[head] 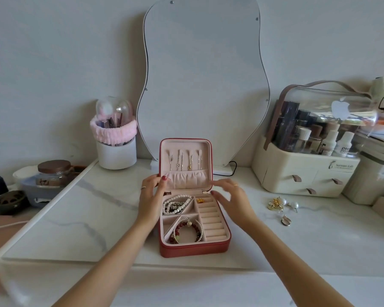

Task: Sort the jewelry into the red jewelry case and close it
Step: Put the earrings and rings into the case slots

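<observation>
Centrally, on a white marble-patterned table [75, 218], sits the red jewelry case [194, 248], open, its lid [185, 165] standing upright at the far side. Thin necklaces [182, 161] hang on the lid's pink lining above a gathered pocket. In the base, a pearl strand [175, 203] fills the far left compartment, a red bead bracelet [187, 231] with other bangles lies in the near one, and a small gold piece [200, 200] rests at the far end of the ring rolls on the right. The person's left hand [152, 191] grips the lid's lower left edge, thumb on the lining. The right hand [228, 193] hovers just beside the lid's lower right corner, fingers loosely spread and holding nothing. Judging by this, sorting is largely done but unfinished: gold and pearl earrings [280, 204] and another small earring [286, 220] lie on the table well to the right of the case, and the lid is not yet closed. Behind the case a wavy mirror [203, 80] leans against a pale wall. To the far left stands a white brush holder [115, 151] wrapped in a pink headband, with a brown-lidded jar [53, 173] further left. To the right, a cream cosmetics organizer [306, 171] holds bottles under a clear cover.
</observation>
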